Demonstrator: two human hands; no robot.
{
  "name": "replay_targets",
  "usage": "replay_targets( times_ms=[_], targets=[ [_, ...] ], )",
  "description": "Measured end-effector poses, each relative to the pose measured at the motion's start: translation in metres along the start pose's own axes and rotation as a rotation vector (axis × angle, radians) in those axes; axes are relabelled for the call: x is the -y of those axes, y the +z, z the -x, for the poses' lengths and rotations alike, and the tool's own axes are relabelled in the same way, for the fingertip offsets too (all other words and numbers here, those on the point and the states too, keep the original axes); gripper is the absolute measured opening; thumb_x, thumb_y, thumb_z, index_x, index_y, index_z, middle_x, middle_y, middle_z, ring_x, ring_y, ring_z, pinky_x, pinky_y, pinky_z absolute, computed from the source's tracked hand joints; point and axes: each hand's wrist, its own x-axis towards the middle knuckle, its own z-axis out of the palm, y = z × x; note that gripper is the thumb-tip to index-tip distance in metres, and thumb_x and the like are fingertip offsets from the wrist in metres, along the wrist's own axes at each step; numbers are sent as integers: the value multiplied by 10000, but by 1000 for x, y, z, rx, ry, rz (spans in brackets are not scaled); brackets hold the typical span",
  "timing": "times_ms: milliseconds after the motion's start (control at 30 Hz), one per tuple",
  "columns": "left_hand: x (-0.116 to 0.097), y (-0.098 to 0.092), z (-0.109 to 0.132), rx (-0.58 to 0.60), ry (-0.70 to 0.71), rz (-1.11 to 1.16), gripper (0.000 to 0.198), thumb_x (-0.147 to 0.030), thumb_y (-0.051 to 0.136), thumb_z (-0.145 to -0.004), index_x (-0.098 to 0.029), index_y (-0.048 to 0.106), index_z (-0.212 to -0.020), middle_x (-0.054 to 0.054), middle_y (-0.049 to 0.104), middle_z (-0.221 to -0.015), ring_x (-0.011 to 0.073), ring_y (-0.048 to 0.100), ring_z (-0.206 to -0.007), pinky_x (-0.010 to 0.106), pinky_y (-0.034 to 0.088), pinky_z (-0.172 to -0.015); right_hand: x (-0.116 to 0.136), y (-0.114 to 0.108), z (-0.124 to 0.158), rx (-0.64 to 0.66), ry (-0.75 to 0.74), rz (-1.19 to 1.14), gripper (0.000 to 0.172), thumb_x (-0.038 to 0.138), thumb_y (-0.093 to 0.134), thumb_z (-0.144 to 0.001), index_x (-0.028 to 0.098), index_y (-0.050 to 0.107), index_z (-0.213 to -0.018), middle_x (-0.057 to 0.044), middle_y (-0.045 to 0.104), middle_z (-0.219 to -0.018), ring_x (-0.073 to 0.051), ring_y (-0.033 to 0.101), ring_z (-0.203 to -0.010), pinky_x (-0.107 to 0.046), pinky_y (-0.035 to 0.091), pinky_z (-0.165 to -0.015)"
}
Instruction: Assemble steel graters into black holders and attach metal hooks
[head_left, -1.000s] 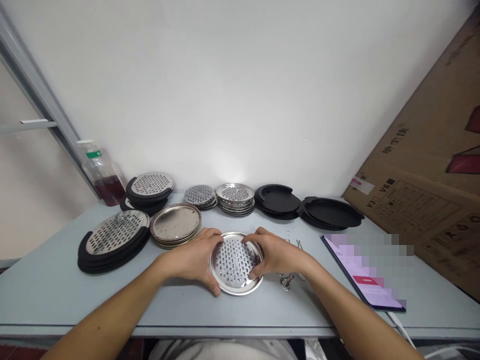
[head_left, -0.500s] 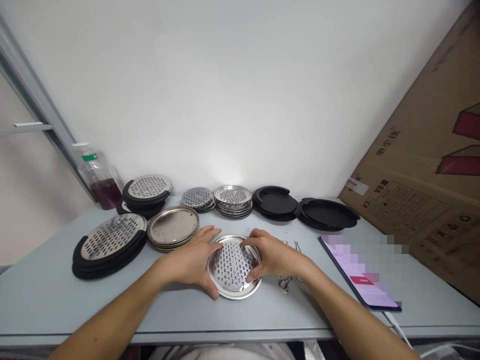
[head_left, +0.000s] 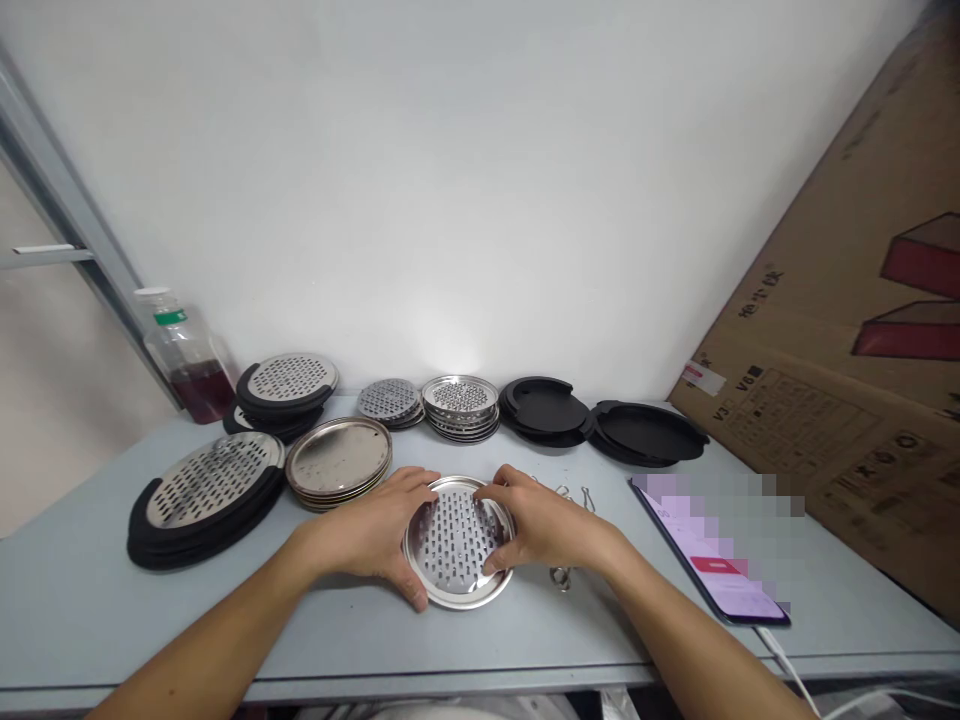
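Observation:
A round perforated steel disc [head_left: 456,540] lies on the grey table [head_left: 90,600] in front of me. My left hand [head_left: 375,535] curls round its left rim, thumb at the front edge and fingers over the far edge. My right hand [head_left: 536,525] grips its right rim the same way, fingertips resting on the holed face. Small metal clips [head_left: 561,576] lie just right of my right hand.
Along the back stand stacks of perforated discs [head_left: 460,405], plain steel plates [head_left: 339,458], black rimmed trays [head_left: 645,430] and discs set in black rings [head_left: 202,490]. A bottle of red liquid [head_left: 184,365] stands far left. A lit phone [head_left: 709,545] and a leaning cardboard box [head_left: 847,400] are right.
Both hands have kept their hold on the disc. The view has shifted slightly, so everything sits a little further left and lower.

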Motion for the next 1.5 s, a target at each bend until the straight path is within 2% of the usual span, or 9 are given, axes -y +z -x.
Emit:
replay_targets(
  times_ms=[200, 400, 700, 1000, 1233, 1500],
  targets=[
    [1, 1, 1, -30, 15, 31, 1069, -478, 913, -494, -293, 448, -1438, 93, 453, -1469, 368, 329, -1409, 500, 304, -1162, 3, -1, 0, -13, -19, 24, 740, 544, 819, -646, 235, 600, -1282, -80, 531, -1129, -272, 589, -986, -380, 499, -841],
    [3, 1, 3, -19, -12, 15, 1016, -474, 911, -504, -297, 485, -1410, 95, 429, -1505, 385, 302, -1429, 537, 294, -1164, 4, -1, 0, -15, -29, 33, 695, 551, 817, -645, 236, 626, -1234, -79, 536, -1103, -275, 586, -967, -383, 504, -813],
    [3, 2, 3, -16, -14, 21, 1056, -469, 907, -512, -302, 441, -1444, 97, 419, -1517, 378, 324, -1422, 521, 296, -1169, 3, -6, -1, 11, -67, 15, 681, 529, 839, -622, 241, 651, -1210, -84, 531, -1172, -285, 585, -1043, -378, 497, -872],
    [4, 2, 3, -9, -17, 15, 1044, -518, 908, -484, -294, 484, -1410, 103, 438, -1503, 400, 322, -1418, 539, 296, -1161, 5, -6, -1, -15, -75, 18, 635, 502, 844, -633, 227, 669, -1178, -92, 549, -1175, -280, 607, -1012, -371, 496, -860],
    [0, 0, 2, -21, 9, 21, 1095, -507, 916, -474, -301, 435, -1437, 104, 480, -1453, 402, 366, -1384, 527, 327, -1141, 4, -7, -2, -21, -95, 22, 599, 521, 841, -634, 229, 684, -1133, -84, 559, -1163, -272, 612, -1001, -363, 499, -852],
    [-7, -4, 2, 19, -30, 32, 961, -500, 910, -495, -311, 537, -1361, 90, 462, -1456, 387, 360, -1386, 501, 321, -1147, 1, -1, -3, -35, -82, 10, 634, 514, 852, -629, 233, 684, -1172, -95, 547, -1184, -273, 604, -1009, -357, 488, -850]
  ],
)
